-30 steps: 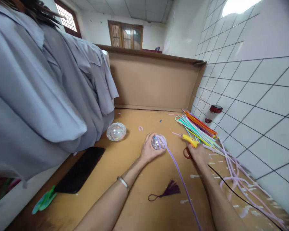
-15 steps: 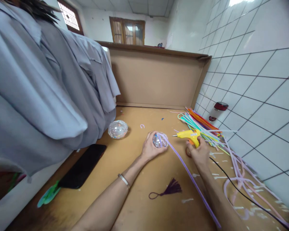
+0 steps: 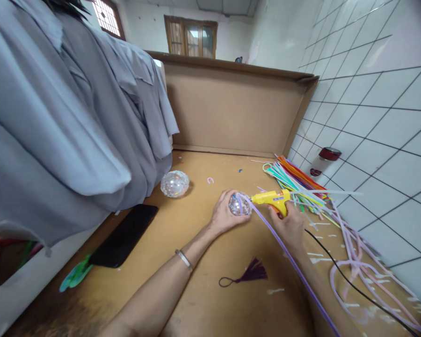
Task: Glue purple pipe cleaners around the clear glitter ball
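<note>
My left hand [image 3: 225, 213] is wrapped round a clear faceted bowl [image 3: 239, 206], its shiny inside facing me. A long purple pipe cleaner [image 3: 279, 241] runs from the bowl's rim down toward the lower right. In my right hand [image 3: 290, 225] is a yellow glue gun [image 3: 272, 198], with a glue stick sticking out of its back. Its nozzle meets the bowl's right edge, by the pipe cleaner; whether it touches I cannot tell. A second clear bowl [image 3: 174, 183] sits to the left. Nearer me lies a dark purple tassel [image 3: 254, 272].
A black phone [image 3: 124, 236] lies at left, beside grey clothing [image 3: 108, 117]. Colourful pipe cleaners [image 3: 298, 180] and a red-lidded jar [image 3: 324, 161] are by the tiled wall. A black cord [image 3: 354, 281] trails at right. A cardboard panel [image 3: 228, 105] stands at the back.
My right hand has brought the glue gun left, its nozzle now at the bowl's edge. My left hand still holds the bowl. The whole view has shifted slightly.
</note>
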{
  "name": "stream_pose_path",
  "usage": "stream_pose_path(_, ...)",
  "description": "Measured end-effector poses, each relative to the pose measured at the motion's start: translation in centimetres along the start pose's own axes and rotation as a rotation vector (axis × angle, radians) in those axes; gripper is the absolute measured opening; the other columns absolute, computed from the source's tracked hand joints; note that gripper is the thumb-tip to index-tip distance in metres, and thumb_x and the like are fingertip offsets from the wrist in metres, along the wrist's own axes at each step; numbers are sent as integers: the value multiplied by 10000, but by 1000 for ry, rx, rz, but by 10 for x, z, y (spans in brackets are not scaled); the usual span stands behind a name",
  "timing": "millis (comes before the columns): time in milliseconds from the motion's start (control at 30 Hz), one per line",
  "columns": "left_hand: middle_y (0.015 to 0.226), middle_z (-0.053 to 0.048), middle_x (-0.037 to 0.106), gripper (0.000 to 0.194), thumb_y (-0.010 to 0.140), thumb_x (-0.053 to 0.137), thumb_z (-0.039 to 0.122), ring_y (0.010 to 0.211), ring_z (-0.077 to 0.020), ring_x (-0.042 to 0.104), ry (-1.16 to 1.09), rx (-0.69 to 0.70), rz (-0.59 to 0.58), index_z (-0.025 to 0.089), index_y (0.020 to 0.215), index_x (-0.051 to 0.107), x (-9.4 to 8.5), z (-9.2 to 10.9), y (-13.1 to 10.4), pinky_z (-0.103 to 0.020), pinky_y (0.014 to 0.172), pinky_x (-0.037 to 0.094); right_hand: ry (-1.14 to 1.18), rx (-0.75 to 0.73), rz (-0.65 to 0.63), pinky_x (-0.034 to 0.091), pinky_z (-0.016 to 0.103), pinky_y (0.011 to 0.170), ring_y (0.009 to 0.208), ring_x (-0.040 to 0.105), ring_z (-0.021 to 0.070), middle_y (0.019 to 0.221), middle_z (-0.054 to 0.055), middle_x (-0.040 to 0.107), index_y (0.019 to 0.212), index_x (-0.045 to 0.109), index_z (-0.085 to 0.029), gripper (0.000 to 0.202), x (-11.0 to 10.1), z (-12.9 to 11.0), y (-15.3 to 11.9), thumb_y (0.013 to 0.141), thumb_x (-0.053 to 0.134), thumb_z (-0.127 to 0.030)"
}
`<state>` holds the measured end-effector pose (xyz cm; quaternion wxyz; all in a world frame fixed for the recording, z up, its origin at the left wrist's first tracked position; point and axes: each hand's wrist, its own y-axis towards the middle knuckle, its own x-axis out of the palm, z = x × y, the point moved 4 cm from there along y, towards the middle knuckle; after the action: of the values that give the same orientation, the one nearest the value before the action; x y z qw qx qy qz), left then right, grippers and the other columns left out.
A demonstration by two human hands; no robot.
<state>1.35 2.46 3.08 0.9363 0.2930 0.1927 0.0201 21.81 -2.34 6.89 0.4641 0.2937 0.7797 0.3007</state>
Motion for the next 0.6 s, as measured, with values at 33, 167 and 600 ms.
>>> stream_pose_path(33,1168,-63,593,724,526,859,319,1135,-265,587,3,7,-2,226,1165,531,0,1,0,-436,1013,488,-1,4,-6,365,301,610,625,508,197,698,36,584,762,513,-222,313,1,-1,-1,854,494,-521)
stream_pose_path(167,1169,-63,599,719,532,857,318,1114,-260,592,16,24,-2,226,1167,534,1,3,-1,-435,1001,496,13,5,-38,378,308,634,660,534,208,729,54,609,774,524,-220,325,3,-3,-2,865,470,-527)
stream_pose_path(600,1224,-78,586,680,561,843,324,1155,-260,579,29,52,-55,217,1165,552,1,5,-2,-427,1019,484,-14,36,-24,387,317,668,725,567,228,782,92,652,832,587,-194,363,4,-4,-3,881,439,-521)
